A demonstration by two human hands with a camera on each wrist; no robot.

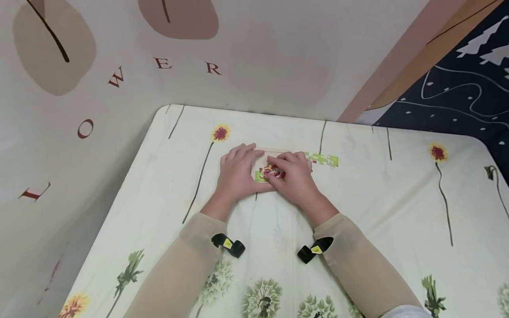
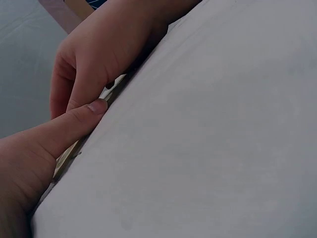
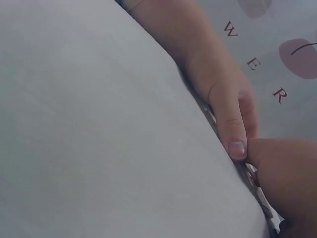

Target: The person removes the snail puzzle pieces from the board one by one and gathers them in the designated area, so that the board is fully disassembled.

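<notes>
A small jigsaw board [image 1: 274, 150] lies flat on the cloth, with a green and red picture section [image 1: 260, 176] showing in its lower part. My left hand [image 1: 237, 172] holds the board, fingers along its left side and thumb along the near edge. In the left wrist view the left thumb [image 2: 74, 126] meets the right hand [image 2: 101, 52]. Over the board, my right hand [image 1: 296, 179] pinches a colourful puzzle piece [image 1: 274, 171] between thumb and index finger. Whether that piece sits flush is hidden by the fingers. Much of the board's right side is covered by the right hand.
Joined green puzzle pieces [image 1: 326, 160] lie just right of the board, partly behind the right hand. A white flower-print cloth [image 1: 397, 194] covers the table. Beyond its far edge stands a pale fabric wall [image 1: 274, 84] with printed letters. Black straps [image 1: 228, 245] circle both wrists.
</notes>
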